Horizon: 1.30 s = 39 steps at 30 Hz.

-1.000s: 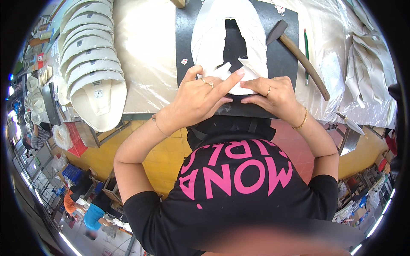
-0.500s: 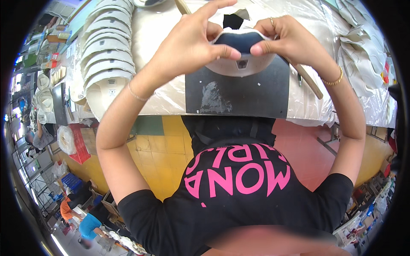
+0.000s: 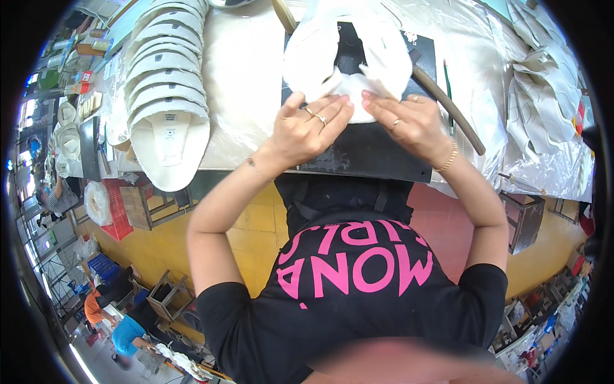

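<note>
A white shoe upper (image 3: 313, 54) lies spread in a curved shape on a black board (image 3: 384, 150), its inner gap showing the dark board. My left hand (image 3: 311, 125) has its fingers stretched out flat, the tips on the near edge of the upper and the thumb apart. My right hand (image 3: 409, 125) is opposite, its extended fingertips also laid on that near edge. Beside the upper on the right is a hammer (image 3: 451, 110) with a curved wooden handle. Another wooden handle (image 3: 284, 16) shows at the upper's far left.
A row of overlapping white shoe uppers (image 3: 169, 144) runs along the table's left side. More white pieces (image 3: 543, 96) are piled at the right. A thin green pen-like tool (image 3: 448, 89) lies near the hammer on the plastic-covered tabletop (image 3: 233, 96). Co-workers (image 3: 131, 333) are at lower left.
Before, both hands pinched the upper, raised and folded with its dark blue lining showing. Now it lies flatter on the board, and my hands have come nearer with fingers straightened.
</note>
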Motion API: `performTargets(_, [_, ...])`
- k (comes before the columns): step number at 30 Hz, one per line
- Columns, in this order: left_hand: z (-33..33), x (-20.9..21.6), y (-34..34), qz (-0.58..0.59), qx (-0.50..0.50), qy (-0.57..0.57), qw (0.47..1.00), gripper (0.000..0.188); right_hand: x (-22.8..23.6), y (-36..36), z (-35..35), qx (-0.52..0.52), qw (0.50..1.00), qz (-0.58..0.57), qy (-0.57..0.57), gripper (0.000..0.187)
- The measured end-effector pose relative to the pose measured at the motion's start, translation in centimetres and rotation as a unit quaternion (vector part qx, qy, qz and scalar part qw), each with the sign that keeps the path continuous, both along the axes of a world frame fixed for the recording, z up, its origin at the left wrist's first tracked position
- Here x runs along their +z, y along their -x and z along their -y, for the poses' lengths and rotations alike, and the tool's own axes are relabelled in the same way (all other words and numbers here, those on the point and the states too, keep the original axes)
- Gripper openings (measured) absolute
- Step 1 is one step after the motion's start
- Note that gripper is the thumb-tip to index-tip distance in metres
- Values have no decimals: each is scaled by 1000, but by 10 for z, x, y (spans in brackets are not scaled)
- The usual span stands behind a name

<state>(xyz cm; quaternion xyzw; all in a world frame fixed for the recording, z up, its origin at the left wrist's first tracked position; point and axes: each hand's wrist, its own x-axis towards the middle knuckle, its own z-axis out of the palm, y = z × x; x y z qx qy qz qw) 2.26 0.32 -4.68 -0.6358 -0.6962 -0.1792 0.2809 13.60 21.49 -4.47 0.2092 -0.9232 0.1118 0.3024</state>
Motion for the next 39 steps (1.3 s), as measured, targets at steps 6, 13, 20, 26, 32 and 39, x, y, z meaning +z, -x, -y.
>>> performTargets(6, [17,-53,-18,47,13,26,998,23,-49,-22,7,-16,998,52,-4,34])
performTargets(13, [26,-53,-45,93,67,101,988,33,-49,-43,19,-51,986,156,-5,49])
performTargets(20, [30,-54,-51,116,87,136,980,40,-52,-49,24,-80,976,202,-34,59])
performTargets(26, [25,-46,-51,174,100,166,966,40,-50,-43,27,-93,969,226,43,58])
performTargets(32, [16,-37,-51,216,125,173,953,39,-42,-40,26,-98,956,272,58,40])
performTargets(39, [11,-28,-54,252,147,198,936,44,-39,-37,32,-111,951,282,59,41])
